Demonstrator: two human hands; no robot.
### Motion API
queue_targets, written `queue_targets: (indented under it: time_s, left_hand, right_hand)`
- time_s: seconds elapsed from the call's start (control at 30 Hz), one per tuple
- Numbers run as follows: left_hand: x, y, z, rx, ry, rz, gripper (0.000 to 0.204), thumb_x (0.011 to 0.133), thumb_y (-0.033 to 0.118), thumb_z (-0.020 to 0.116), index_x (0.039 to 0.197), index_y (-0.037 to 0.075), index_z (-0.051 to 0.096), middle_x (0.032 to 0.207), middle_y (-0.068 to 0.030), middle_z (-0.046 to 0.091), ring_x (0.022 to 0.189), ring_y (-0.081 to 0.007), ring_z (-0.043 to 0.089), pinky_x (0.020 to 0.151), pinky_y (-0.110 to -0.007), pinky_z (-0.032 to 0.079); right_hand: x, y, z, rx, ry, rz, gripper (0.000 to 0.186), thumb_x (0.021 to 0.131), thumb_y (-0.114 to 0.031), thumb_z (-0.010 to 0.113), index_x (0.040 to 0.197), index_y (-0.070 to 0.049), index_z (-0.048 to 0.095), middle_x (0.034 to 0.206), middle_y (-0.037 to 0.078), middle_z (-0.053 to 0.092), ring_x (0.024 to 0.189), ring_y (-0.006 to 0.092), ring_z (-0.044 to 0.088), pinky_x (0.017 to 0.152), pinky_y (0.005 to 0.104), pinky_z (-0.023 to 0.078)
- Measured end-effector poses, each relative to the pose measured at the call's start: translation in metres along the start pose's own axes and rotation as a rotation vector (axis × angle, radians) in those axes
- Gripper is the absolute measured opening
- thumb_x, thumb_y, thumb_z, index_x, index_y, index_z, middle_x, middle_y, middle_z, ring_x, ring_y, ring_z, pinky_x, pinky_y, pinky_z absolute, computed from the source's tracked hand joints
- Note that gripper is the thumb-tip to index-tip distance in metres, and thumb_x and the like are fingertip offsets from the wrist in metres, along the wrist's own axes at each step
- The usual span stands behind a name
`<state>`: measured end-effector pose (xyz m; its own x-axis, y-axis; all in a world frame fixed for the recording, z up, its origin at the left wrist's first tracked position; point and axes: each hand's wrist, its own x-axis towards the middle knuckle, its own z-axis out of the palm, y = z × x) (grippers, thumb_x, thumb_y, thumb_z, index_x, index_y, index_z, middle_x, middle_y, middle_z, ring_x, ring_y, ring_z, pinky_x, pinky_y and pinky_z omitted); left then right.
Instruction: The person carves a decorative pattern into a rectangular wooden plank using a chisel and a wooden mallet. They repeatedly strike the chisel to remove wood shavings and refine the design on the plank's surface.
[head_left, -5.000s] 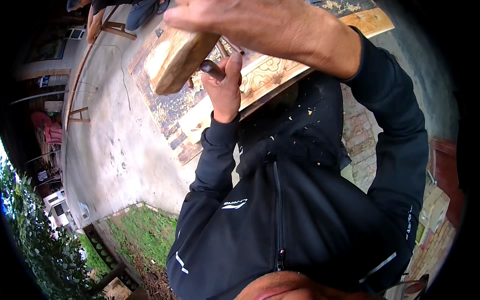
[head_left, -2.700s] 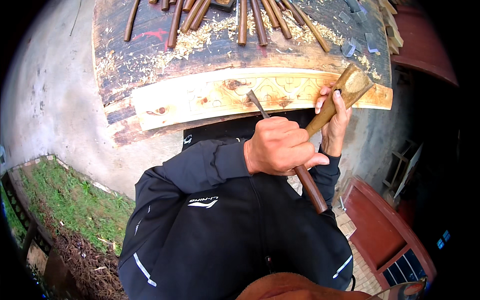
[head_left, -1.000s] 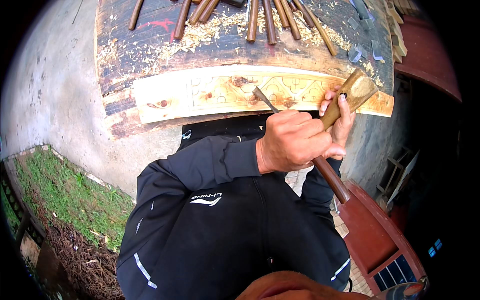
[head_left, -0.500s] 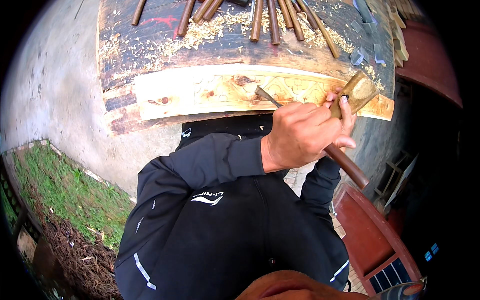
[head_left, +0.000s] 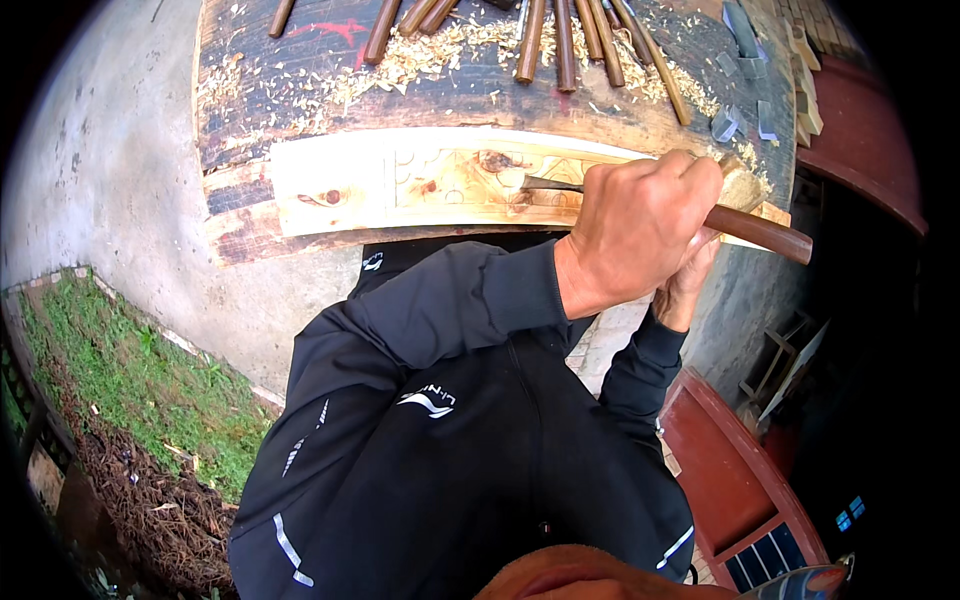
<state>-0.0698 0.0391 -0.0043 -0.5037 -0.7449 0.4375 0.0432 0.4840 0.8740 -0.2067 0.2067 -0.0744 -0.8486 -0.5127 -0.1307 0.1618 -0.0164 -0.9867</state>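
Head view shows us the left hand (head_left: pixel 645 225) closed in a firm fist around a wood-handled chisel (head_left: pixel 765 233), its knuckles uppermost. We see the chisel's long axis run across from left to right, dipping somewhat toward the right: the flared metal blade points left, over the patterned middle of a pale board (head_left: pixel 455 200), while the brown butt of the handle sticks out to the right, beyond the board's near edge. We cannot tell whether the blade touches the wood. Behind that fist we find the right hand (head_left: pixel 688 275), mostly hidden, so we cannot tell how far its fingers are closed; the head of a wooden mallet (head_left: pixel 742 187) shows just above it. We note the board's long axis also going left to right, bowed by the lens, along the near side of a dark, worn table (head_left: pixel 600 118). Farther back we see pale shavings (head_left: pixel 430 60) scattered about a row of brown tool handles (head_left: pixel 566 55), whose butts point roughly toward us.
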Motion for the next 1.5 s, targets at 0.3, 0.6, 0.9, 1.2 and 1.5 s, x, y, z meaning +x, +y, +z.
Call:
queue_targets:
  time_s: [0.3, 0.6, 0.9, 1.2, 1.5]
  left_hand:
    - [-0.017, 0.001, -0.003, -0.04, 0.084, 0.128, 0.034, 0.076, 0.027, 0.082, 0.073, 0.013, 0.052, 0.069, -0.0038, 0.047, 0.057, -0.0243, 0.059, 0.049, -0.037, 0.044]
    - [0.01, -0.003, 0.0, 0.014, 0.109, -0.034, 0.026, 0.072, 0.013, 0.077, 0.086, 0.011, 0.055, 0.071, -0.0067, 0.054, 0.06, -0.0305, 0.063, 0.05, -0.041, 0.046]
    - [0.001, -0.007, 0.009, 0.012, 0.003, -0.005, 0.03, 0.071, 0.016, 0.081, 0.085, 0.012, 0.056, 0.072, -0.0057, 0.058, 0.062, -0.028, 0.066, 0.051, -0.04, 0.049]
    - [0.003, -0.004, -0.008, -0.059, 0.122, 0.026, 0.029, 0.073, 0.013, 0.084, 0.078, 0.01, 0.056, 0.067, -0.0057, 0.056, 0.059, -0.028, 0.061, 0.048, -0.039, 0.043]
    - [0.002, -0.005, -0.008, -0.083, 0.208, 0.079, 0.03, 0.08, 0.015, 0.082, 0.076, 0.009, 0.054, 0.062, -0.0069, 0.052, 0.053, -0.0295, 0.057, 0.047, -0.039, 0.041]
  right_hand:
    - [-0.005, -0.015, 0.021, -0.04, -0.023, 0.031, 0.025, 0.102, -0.018, 0.064, 0.119, 0.0, 0.068, 0.103, 0.006, 0.068, 0.088, 0.0124, 0.065, 0.077, 0.0287, 0.054]
    - [0.001, -0.006, 0.015, 0.045, 0.046, 0.069, 0.036, 0.101, -0.012, 0.063, 0.133, 0.003, 0.058, 0.12, 0.008, 0.067, 0.107, 0.0172, 0.067, 0.093, 0.0328, 0.055]
    - [0.001, -0.036, 0.031, -0.148, 0.094, 0.001, 0.034, 0.098, -0.01, 0.066, 0.128, 0.004, 0.062, 0.104, 0.007, 0.07, 0.089, 0.016, 0.067, 0.078, 0.0301, 0.055]
    - [-0.008, -0.192, 0.03, -0.37, 0.131, -0.641, 0.049, 0.096, -0.017, 0.064, 0.138, 0.005, 0.052, 0.107, 0.018, 0.069, 0.08, 0.0191, 0.065, 0.068, 0.0316, 0.051]
    - [-0.008, -0.197, 0.082, -1.308, -0.008, -0.888, 0.045, 0.084, -0.004, 0.082, 0.126, 0.004, 0.067, 0.118, 0.014, 0.075, 0.106, 0.0227, 0.072, 0.097, 0.0321, 0.053]
